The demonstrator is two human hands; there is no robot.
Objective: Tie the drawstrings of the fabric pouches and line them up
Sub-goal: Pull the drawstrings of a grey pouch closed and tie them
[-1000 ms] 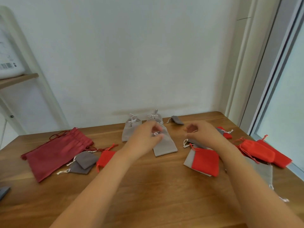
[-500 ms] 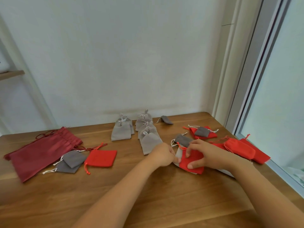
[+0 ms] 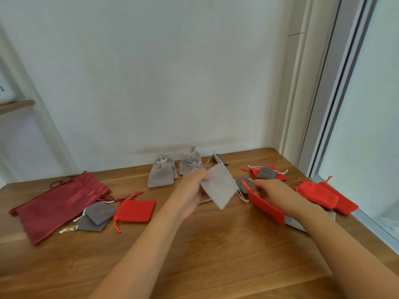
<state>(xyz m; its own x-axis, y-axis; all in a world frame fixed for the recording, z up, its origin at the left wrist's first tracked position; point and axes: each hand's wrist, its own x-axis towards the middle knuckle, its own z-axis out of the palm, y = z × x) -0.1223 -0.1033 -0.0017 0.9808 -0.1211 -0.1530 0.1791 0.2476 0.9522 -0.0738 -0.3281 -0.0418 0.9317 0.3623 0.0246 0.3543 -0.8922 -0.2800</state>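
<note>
My left hand (image 3: 193,192) grips a light grey pouch (image 3: 219,186) lifted off the table, its white drawstring hanging at the right. My right hand (image 3: 271,192) holds a red pouch (image 3: 266,207) tilted up on its edge. Several tied light grey pouches (image 3: 160,176) lie in two short rows near the wall. More red pouches (image 3: 317,194) lie at the right; one carries a small dark grey pouch (image 3: 266,173).
On the wooden table (image 3: 194,255) at the left lie a large dark red pouch (image 3: 58,203), two dark grey pouches (image 3: 95,216) and a red pouch (image 3: 135,211). A dark grey pouch (image 3: 220,159) sits near the wall. A window frame (image 3: 328,104) borders the right edge.
My left hand pulled the light grey pouch out from under the red one and raised it. My right hand tilted the red pouch up on edge.
</note>
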